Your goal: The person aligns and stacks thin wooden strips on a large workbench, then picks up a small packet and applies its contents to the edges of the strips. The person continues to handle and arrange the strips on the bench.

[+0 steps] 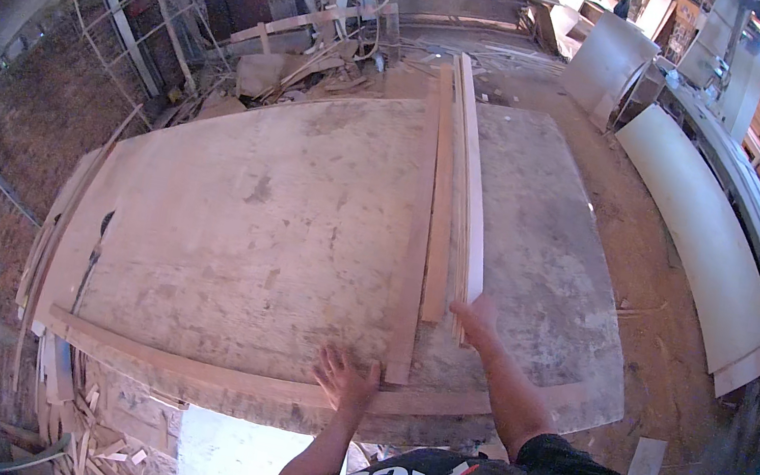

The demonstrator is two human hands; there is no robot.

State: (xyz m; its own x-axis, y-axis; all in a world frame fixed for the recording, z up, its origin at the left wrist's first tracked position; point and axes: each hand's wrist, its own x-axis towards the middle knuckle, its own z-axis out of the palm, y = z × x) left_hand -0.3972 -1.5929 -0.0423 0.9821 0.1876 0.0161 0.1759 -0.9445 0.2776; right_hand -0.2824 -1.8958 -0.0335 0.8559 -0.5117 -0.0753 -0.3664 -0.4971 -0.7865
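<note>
A wide, stained wooden worktable [264, 219] lies in front of me. My left hand [345, 380] is open, fingers spread, at the table's near edge, over or beside a long flat wooden strip [190, 368] that runs along that edge. My right hand [477, 321] is closed around the near end of a stack of long, thin wooden strips [472, 178] with a white face. The stack points away from me across the table. Just left of it lie a light brown wooden strip [438, 237] and a longer reddish-brown board [408, 292], side by side. My right fingertips are partly hidden.
Dark narrow strips [70, 218] lie at the table's left end. On the right, a long curved pale panel [702, 244] leans by a bench. Scrap wood [291, 74] is heaped beyond the table, and offcuts [103, 447] litter the floor at lower left.
</note>
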